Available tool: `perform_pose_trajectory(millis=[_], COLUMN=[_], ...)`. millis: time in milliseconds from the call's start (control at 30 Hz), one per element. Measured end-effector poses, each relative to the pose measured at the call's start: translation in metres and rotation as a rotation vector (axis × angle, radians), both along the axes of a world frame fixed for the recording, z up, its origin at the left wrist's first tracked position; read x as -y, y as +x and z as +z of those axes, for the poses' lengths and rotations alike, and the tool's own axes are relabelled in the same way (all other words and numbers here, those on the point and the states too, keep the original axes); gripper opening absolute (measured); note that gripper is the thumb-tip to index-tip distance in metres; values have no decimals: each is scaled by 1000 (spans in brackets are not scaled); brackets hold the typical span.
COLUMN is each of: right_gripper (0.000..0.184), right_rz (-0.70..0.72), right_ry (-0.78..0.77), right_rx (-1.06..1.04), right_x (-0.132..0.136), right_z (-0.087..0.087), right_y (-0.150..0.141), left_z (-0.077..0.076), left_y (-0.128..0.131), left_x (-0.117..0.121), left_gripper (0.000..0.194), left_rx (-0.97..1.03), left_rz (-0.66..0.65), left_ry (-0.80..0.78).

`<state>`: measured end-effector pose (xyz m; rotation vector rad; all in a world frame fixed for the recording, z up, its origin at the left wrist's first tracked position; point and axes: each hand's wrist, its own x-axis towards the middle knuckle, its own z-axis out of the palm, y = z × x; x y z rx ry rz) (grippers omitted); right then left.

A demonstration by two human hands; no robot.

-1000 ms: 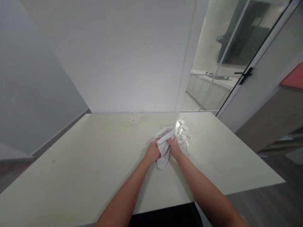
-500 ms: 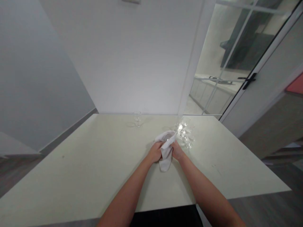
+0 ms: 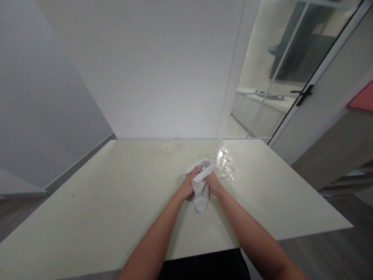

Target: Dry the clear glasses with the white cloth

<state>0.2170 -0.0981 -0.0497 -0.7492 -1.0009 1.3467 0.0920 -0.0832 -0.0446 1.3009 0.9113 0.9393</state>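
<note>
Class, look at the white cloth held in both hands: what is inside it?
The white cloth is bunched between the left hand and right hand. At its top opening a clear glass rim shows; the rest of the glass is covered.

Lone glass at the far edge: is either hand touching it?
No. The lone glass stands apart near the wall, while the left hand and right hand both grip the white cloth nearer the middle.

Soft, even daylight, glare on the glasses (image 3: 225,165), wide-angle bending at the edges
</note>
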Motion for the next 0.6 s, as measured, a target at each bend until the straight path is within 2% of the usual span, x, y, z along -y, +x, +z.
perform_pose_trajectory(millis=[100,233,600], right_gripper=[43,40,42], right_rz=[-16,-31,-68], right_ry=[-24,-35,-62], right_rx=[4,11,-6], right_x=[1,2,-1], right_z=[1,4,-3], right_y=[-1,-2,-5], left_z=[-4,-2,-1], left_y=[2,1,-1], left_x=[0,1,0], left_gripper=[71,69,68], left_rx=[41,42,76], left_rz=[-1,12,4], left_ry=[0,-7,-18])
